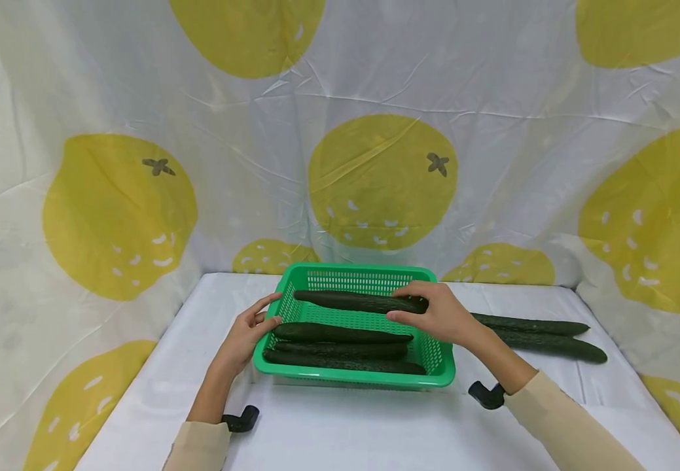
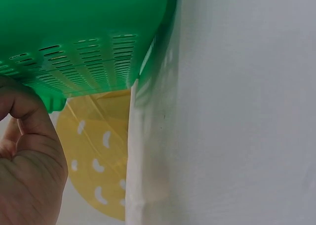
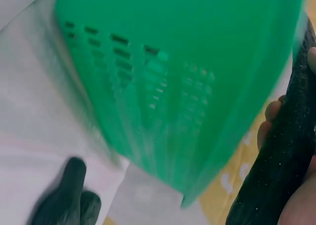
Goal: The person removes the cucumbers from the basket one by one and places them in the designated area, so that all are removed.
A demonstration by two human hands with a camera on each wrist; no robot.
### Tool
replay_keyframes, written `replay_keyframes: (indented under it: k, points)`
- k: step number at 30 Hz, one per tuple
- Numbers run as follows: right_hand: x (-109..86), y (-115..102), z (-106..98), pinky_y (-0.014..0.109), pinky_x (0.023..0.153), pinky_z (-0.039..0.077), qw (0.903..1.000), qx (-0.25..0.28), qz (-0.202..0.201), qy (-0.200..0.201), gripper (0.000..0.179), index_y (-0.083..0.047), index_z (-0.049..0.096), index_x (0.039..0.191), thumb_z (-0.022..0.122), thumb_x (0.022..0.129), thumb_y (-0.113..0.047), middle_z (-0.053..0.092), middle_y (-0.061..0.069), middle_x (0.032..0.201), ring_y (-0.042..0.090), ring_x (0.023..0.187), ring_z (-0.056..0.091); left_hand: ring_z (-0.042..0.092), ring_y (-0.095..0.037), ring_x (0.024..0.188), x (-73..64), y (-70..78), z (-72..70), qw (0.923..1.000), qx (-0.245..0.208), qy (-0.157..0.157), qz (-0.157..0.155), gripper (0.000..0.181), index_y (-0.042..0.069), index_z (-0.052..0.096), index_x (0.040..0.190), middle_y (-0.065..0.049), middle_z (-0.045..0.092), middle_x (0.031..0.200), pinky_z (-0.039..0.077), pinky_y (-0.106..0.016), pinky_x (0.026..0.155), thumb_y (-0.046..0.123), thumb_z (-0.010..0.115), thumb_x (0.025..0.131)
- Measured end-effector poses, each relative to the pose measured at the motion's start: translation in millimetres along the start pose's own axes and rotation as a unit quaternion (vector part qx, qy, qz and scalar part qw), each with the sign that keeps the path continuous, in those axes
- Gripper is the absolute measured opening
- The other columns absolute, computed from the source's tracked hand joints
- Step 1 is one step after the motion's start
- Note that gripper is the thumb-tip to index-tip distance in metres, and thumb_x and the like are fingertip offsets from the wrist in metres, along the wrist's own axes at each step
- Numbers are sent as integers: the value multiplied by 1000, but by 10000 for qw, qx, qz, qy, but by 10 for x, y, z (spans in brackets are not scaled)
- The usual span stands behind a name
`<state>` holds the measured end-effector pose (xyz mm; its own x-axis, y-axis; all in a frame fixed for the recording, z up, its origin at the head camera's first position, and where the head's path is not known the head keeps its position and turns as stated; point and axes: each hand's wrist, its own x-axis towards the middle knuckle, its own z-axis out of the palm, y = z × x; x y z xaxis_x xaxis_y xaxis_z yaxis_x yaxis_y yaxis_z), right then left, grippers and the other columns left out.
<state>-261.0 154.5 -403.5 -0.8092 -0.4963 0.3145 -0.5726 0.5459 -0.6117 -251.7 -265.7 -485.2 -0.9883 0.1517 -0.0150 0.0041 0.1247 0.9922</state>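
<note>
My right hand [image 1: 442, 317] holds a dark green cucumber [image 1: 351, 301] by its right end, thumb in front and fingers behind, over the back half of a green plastic basket [image 1: 354, 375]. In the right wrist view the same cucumber [image 3: 279, 151] lies in the grip beside the basket's slotted wall [image 3: 173, 47]. My left hand [image 1: 243, 340] holds the basket's left rim, with the thumb at the edge. The left wrist view shows its curled fingers against the basket's side [image 2: 89, 17]. Three cucumbers, the rearmost of them a dark one [image 1: 340, 333], lie side by side along the basket's front.
Two more cucumbers, the nearer one [image 1: 552, 345] longer in view, lie on the white-covered table [image 1: 363, 425] right of the basket, partly behind my right forearm. A hanging cloth [image 1: 493, 163] with yellow fruit prints stands close behind and at both sides.
</note>
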Motion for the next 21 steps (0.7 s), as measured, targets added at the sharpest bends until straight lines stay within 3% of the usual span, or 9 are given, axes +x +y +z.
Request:
replay_keyframes:
  k: [7, 14, 21]
  points:
    - [-226, 130, -219, 34, 85, 56, 9993, -286, 201, 96, 40, -27, 70, 123, 78, 90, -48, 70, -12, 115, 8, 100, 65, 72, -15, 97, -16, 13, 17, 10000, 0, 13, 14, 60, 26, 43, 157, -30, 60, 136, 62, -33, 80, 26, 67, 102]
    - [-504, 376, -392, 28, 77, 55, 9975, -513, 107, 474, 34, -26, 71, 119, 82, 89, -37, 71, -12, 106, 7, 90, 64, 73, -16, 95, -20, 4, 14, 10000, -48, 6, 22, 60, 27, 43, 157, -30, 61, 134, 62, -34, 79, 27, 67, 102]
    - [-807, 541, -583, 25, 72, 53, 9950, -562, 504, 651, 31, -29, 70, 117, 82, 89, -35, 71, -11, 109, 7, 84, 62, 72, -15, 95, -17, 2, 31, 10000, -26, -6, 66, 59, 26, 43, 157, -30, 62, 134, 61, -32, 79, 26, 67, 102]
